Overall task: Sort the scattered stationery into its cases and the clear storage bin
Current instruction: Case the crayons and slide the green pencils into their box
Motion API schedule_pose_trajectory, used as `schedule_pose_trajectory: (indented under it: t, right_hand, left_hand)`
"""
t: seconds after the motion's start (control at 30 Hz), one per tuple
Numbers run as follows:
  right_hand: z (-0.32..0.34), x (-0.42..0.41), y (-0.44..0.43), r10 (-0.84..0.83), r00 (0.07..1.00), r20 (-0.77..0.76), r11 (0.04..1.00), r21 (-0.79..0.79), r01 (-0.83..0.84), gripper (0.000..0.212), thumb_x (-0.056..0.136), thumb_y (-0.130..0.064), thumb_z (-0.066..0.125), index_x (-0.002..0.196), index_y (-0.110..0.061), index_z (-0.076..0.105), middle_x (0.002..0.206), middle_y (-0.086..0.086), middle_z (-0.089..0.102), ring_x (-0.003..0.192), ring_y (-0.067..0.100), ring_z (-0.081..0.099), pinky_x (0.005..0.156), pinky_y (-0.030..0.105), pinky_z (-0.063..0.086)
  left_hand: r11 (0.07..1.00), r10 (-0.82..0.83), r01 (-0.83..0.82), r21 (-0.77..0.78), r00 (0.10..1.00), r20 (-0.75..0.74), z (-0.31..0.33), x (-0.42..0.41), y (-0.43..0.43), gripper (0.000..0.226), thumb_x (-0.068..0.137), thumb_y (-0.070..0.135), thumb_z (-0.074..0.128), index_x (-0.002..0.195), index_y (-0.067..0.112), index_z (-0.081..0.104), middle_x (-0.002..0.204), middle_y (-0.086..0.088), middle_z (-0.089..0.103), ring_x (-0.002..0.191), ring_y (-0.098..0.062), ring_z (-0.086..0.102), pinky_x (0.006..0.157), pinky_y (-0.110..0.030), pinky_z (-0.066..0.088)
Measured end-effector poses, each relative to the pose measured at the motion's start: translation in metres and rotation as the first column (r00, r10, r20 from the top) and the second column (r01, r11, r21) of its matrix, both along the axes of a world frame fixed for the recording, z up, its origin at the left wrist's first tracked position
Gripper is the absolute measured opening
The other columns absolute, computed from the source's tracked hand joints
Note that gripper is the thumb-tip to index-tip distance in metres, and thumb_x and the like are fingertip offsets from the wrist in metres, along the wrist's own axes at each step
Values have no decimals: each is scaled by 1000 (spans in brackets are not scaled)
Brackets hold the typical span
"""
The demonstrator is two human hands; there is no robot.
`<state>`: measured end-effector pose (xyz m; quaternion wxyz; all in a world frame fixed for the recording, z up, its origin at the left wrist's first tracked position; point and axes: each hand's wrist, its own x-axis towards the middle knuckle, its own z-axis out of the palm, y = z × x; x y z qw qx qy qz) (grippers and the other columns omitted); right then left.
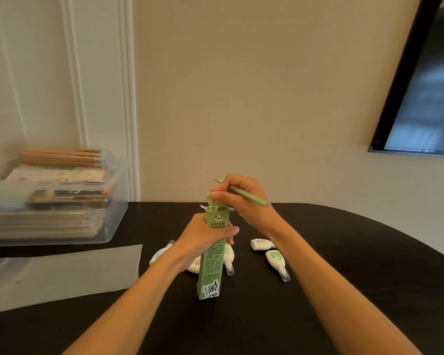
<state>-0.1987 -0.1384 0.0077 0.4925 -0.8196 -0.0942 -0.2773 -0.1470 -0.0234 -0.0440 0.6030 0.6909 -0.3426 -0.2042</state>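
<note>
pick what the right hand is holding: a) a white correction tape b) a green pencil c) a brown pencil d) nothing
b: the right hand pinches a green pencil just above the open top of the green pencil box, which the left hand grips upright.

Pencil box (212, 254): light green, panda emblem, dark print, black-and-white base. Pencil (246, 196): pale green. Table (344, 265): black. Correction tape dispensers (276, 260): white, one with a green patch. Storage bin (113, 201): clear; pencils on top (59, 158) appear tan, blurred.
</note>
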Motion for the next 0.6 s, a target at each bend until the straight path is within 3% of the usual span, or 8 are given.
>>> schedule_pose_trajectory:
  t: [0.13,0.23,0.33,0.47,0.6]
  right_hand:
    - [2,0,4,-41,999,29,985,-164,46,12,82,-5,68,72,-11,63,77,8,60,72,20,59,63,25,51]
    - [2,-1,4,-43,999,-10,977,-208,40,15,81,-5,68,68,-10,63,74,3,57,68,10,55,61,21,48]
    - [-1,-1,3,-49,999,-24,973,-226,42,13,81,-6,69,73,3,66,75,13,62,70,17,58,67,34,51]
    - [-5,-4,4,-64,997,-43,971,-233,52,16,79,-7,70,65,-3,65,85,22,56,73,20,52,69,37,47]
    - [-11,-6,9,-113,994,16,938,-328,112,32,76,-31,61,64,-2,66,83,11,56,73,19,54,68,32,46]
  left_hand:
    - [1000,-9,9,-22,1000,-14,-2,0,5,12,83,24,68,81,12,68,74,-3,69,88,-14,65,87,-30,43]
    - [999,-18,17,-36,1000,-17,-3,0,5,13,83,23,67,83,11,68,74,-3,69,84,-14,66,88,-32,44]
    - [999,-39,38,-39,999,-14,-4,0,6,12,84,23,67,83,11,67,75,-4,69,81,-11,66,83,-29,44]
    - [999,-34,33,-40,999,-8,-5,-2,5,18,85,21,66,87,4,67,78,-7,69,79,-9,66,74,-22,43]
    - [1000,-10,10,-20,1000,-2,-6,-3,6,24,85,24,66,90,0,67,78,-5,70,76,-3,65,71,-20,40]
